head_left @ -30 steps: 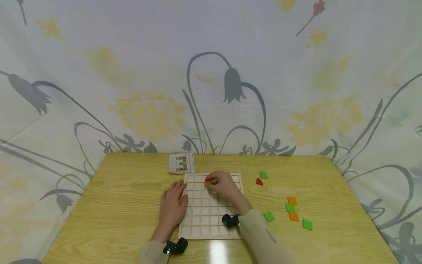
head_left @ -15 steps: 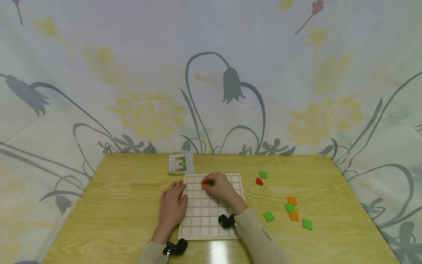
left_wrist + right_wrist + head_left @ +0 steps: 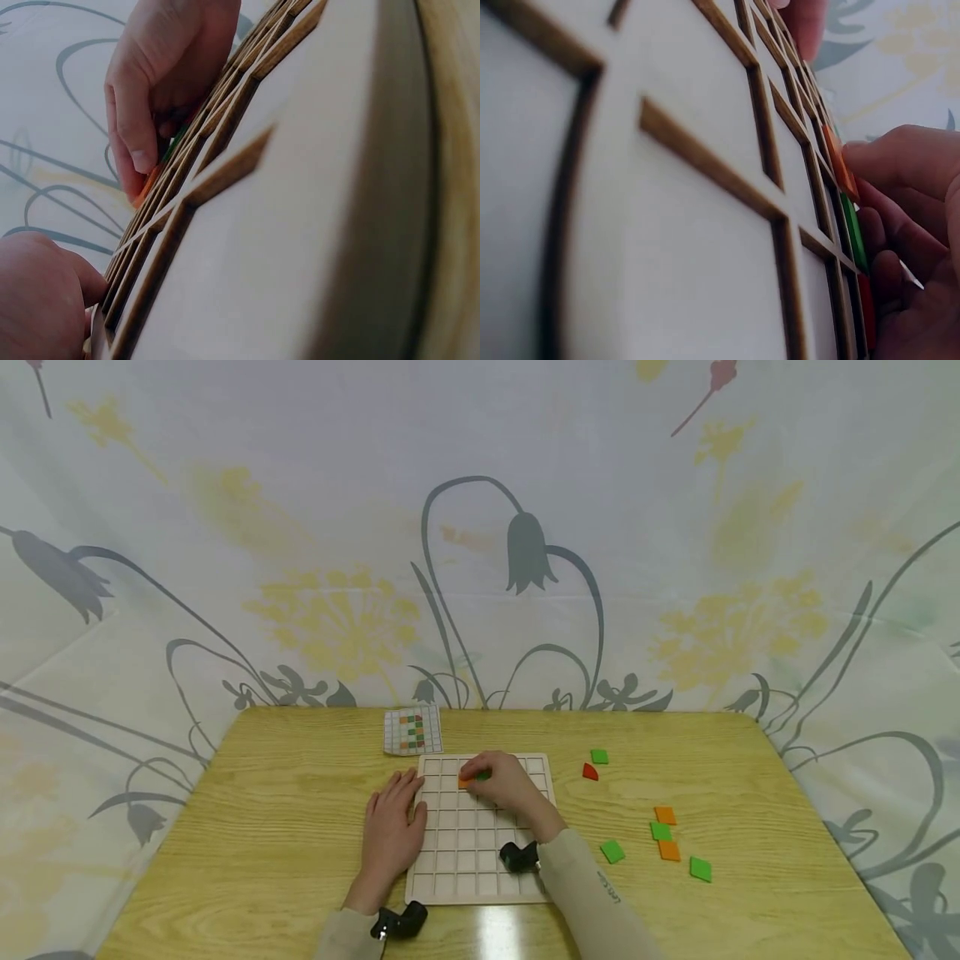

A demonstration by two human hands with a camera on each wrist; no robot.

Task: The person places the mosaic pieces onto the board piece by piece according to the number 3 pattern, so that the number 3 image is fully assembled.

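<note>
- Right hand point(image 3: 502, 781): fingertips and thumb narrowed on an orange tile point(image 3: 841, 161), pinch grip, palm hanging over the grid.
- Orange tile location: about 9 o'clock of that hand, over the upper part of the grid board point(image 3: 446, 884); looked a bit proud of the ribs in the right wrist view, full seating could not be told.
- How to do it well (judgement): square the tile to the cell ribs first, then press flat at its middle; pushing one edge would likely tip it.
- Green tile point(image 3: 853, 231) and red piece point(image 3: 866, 309) lay in the same line, partly under the curled fingers; those fingers best kept high so neither got knocked.
- Left hand point(image 3: 393, 827): between 8 and 9 o'clock of the right, laid flat, gripping nothing, against the board's 9 o'clock edge; steady pressure there should limit sliding.
- Pattern card point(image 3: 413, 731): 10 o'clock, beyond the board; worth checking the cell against it before letting go.
- Spares on the table point(image 3: 300, 793): red quarter-round point(image 3: 590, 772) at 3 o'clock, loose green tile point(image 3: 612, 852) at 4, both well apart from the grip, not in the way.
</note>
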